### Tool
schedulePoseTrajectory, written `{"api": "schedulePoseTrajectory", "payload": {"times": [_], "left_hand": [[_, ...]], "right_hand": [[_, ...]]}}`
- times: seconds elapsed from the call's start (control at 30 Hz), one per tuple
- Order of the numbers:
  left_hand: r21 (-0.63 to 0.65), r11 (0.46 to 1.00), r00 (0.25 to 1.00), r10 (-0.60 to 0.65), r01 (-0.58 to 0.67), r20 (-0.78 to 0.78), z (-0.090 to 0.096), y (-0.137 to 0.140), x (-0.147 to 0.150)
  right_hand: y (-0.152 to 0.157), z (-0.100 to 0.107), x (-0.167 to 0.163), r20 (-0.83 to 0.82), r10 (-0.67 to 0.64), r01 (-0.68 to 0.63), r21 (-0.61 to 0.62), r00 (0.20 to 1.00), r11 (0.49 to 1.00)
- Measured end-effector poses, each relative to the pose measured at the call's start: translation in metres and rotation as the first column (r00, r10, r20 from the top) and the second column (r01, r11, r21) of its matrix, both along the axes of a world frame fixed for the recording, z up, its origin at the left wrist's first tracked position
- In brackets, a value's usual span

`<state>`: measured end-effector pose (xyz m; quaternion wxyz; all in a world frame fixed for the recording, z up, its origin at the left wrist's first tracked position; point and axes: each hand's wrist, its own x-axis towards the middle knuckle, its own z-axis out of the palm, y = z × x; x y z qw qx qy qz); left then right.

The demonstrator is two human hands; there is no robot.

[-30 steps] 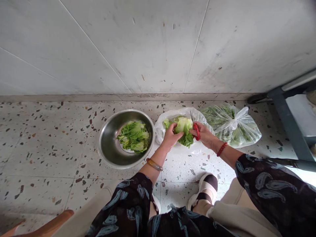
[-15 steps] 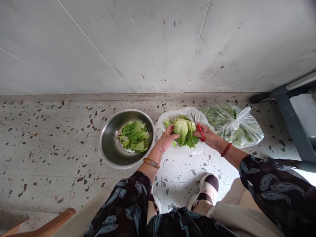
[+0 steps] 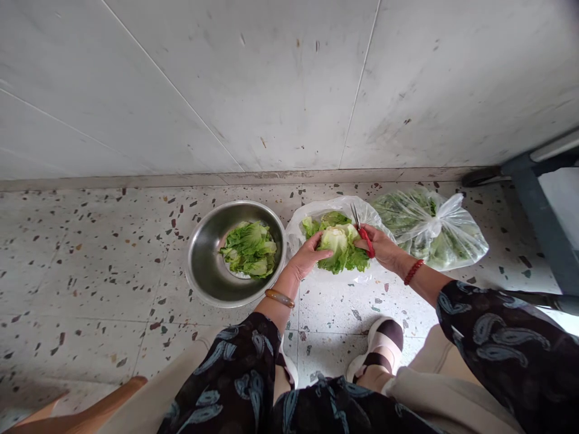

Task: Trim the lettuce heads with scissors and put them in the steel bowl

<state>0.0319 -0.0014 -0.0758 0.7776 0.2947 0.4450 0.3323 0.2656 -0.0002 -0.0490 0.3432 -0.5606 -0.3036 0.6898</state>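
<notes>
Between my two hands is a head of lettuce (image 3: 337,246), pale in the middle with green leaf edges, held over an open clear plastic bag (image 3: 296,226). My left hand (image 3: 310,256) grips its left side, thumb lying across the front. My right hand (image 3: 379,246) holds red-handled scissors (image 3: 367,241) with the blades pointing up and away, while its fingertips touch the lettuce's right side. More green leaves (image 3: 335,218) lie in the bag behind the head. To the left, a steel basin (image 3: 203,283) contains loose lettuce leaves (image 3: 248,250).
A knotted clear bag of greens (image 3: 434,232) lies to the right of the open bag. The grey wall (image 3: 253,90) rises just behind. A dark grey frame (image 3: 538,211) stands at the far right. My shoes (image 3: 380,343) are on the speckled floor (image 3: 99,259) in front.
The lettuce head has tipped, so its pale top now faces me more. My hands keep their hold on it and on the scissors. The view has shifted slightly.
</notes>
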Motion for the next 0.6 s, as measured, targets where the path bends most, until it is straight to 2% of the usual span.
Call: {"api": "schedulePoseTrajectory", "payload": {"times": [0.23, 0.37, 0.5, 0.6], "left_hand": [[-0.109, 0.99, 0.991, 0.099, -0.089, 0.092, -0.009, -0.003, -0.008], [-0.157, 0.972, 0.976, 0.191, -0.173, 0.105, -0.012, -0.005, -0.015], [-0.136, 0.984, 0.984, 0.131, -0.115, 0.12, -0.007, -0.004, -0.018], [-0.096, 0.994, 0.991, 0.056, -0.044, 0.123, -0.003, -0.002, -0.018]], "right_hand": [[-0.004, 0.005, 0.004, -0.12, 0.014, -0.015, -0.008, 0.993, 1.0], [-0.003, -0.004, 0.01, -0.086, -0.023, 0.023, 0.0, 0.996, 1.0], [0.0, -0.02, 0.016, 0.144, 0.034, -0.045, 0.078, 0.989, 0.996], [0.001, -0.027, 0.02, 0.42, 0.109, -0.187, 0.149, 0.901, 0.971]]}}
